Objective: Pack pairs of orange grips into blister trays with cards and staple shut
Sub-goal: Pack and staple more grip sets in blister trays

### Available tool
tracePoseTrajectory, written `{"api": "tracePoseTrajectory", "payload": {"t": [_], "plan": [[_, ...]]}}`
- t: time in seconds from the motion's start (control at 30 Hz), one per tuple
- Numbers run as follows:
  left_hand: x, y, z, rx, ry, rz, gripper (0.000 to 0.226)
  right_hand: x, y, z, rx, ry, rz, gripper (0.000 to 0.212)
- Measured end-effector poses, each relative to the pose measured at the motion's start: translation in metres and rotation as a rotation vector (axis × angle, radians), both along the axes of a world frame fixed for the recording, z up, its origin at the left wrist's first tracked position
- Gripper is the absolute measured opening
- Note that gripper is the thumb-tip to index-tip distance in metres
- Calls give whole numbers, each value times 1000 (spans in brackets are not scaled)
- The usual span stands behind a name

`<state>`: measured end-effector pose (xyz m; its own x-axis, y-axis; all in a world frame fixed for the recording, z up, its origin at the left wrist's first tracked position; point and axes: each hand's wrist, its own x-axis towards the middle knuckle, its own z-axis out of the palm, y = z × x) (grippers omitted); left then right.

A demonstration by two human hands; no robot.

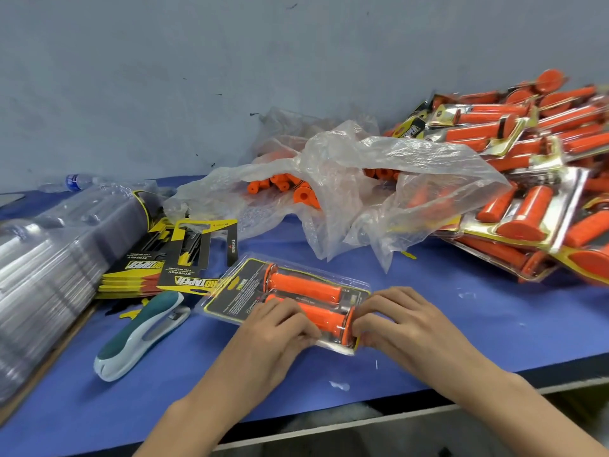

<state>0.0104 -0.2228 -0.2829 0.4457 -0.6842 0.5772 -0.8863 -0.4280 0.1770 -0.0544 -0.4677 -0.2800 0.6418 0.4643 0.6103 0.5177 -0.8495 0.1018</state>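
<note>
Head view: my left hand (280,328) and right hand (398,321) both sit on the near edge of the blister tray (333,346). The fingers of each are bunched together and curled, pinching the clear plastic rim. The thumbs are hidden, so I cannot tell how they lie. The tray lies flat on the blue table surface (461,318), directly under my fingertips. It holds a black and yellow card (240,301) and two orange grips side by side. The near grip (324,319) runs between my two hands, and the far grip (306,285) lies just beyond my fingers. Left of my left fingers, near but apart, a teal and white stapler (141,334) lies on its side. Beyond it is a stack of cards (138,268), and further left a tall stack of empty clear trays (43,268). Well beyond my fingers a crumpled plastic bag (346,179) lies open with loose grips (286,188) inside. To the far right of my right fingers, finished packs (527,159) are heaped against the wall. A water bottle (75,182) lies at the far left of the table. The wall (197,77) behind is plain grey-blue with small dark marks. The blue covering shows pale scuffs near my right wrist, and the table's dark front edge (560,374) runs below my forearms.
</note>
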Motion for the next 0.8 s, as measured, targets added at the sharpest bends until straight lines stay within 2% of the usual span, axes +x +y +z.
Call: {"api": "tracePoseTrajectory", "payload": {"t": [0.07,0.13,0.3,0.47,0.57,0.67,0.8], "plan": [[4,4,0,-30,66,-15,16,-2,5,0,42,46,63,4],[5,6,0,-38,93,-25,15,-3,8,2,92,100,97,10],[4,3,3,-15,-2,-4,18,-1,9,5,153,147,112,7],[-1,-1,2,-25,-86,56,20,-5,8,2,62,108,66,17],[-2,-3,2,-6,-117,54,21,-3,5,0,9,75,66,4],[2,1,2,73,-189,24,22,-2,0,0,-14,88,33,23],[13,16,4,146,-217,101,24,-3,-17,5,-43,66,-37,24]]}}
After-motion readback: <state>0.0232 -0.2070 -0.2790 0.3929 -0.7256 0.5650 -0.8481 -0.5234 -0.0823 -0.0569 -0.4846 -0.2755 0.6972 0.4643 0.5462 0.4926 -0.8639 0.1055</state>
